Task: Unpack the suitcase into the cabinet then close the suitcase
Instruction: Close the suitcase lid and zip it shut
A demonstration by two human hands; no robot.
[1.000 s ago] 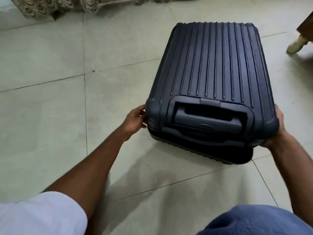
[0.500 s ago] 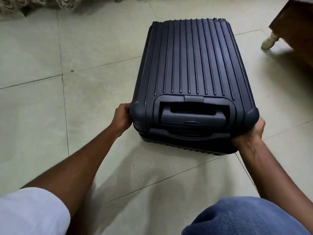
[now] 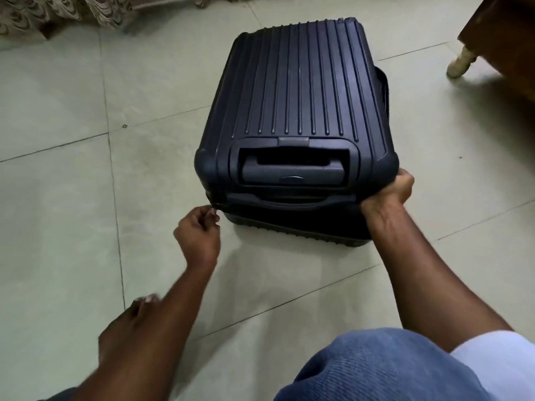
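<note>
- One view is supplied, the head view, looking forward and down.
- A dark navy hard-shell suitcase (image 3: 298, 117) with a ribbed lid is seen lying flat on the pale tiled floor (image 3: 58, 198), at the centre of the view, its shells closed together.
- The recessed carry handle (image 3: 293, 172) is set in the near end face, which is turned toward the person.
- The right hand (image 3: 388, 195) is placed at the near right corner of the suitcase; its fingers are curled around the corner edge and a grip is maintained there.
- The left hand (image 3: 199, 233) is held at the near left corner, level with the seam between the shells. Its fingertips are drawn narrowly together in a pinch at the seam; a small item appears to be pinched, but it is too small for identification.
- A bare foot (image 3: 136, 322) is seen on the floor below the left forearm.
- A blue-clad knee (image 3: 376, 369) occupies the lower right.
- A wooden furniture piece with a pale leg (image 3: 460, 63) stands at the upper right, apart from the suitcase.
- Patterned fabric (image 3: 58, 13) lies along the top left edge.
</note>
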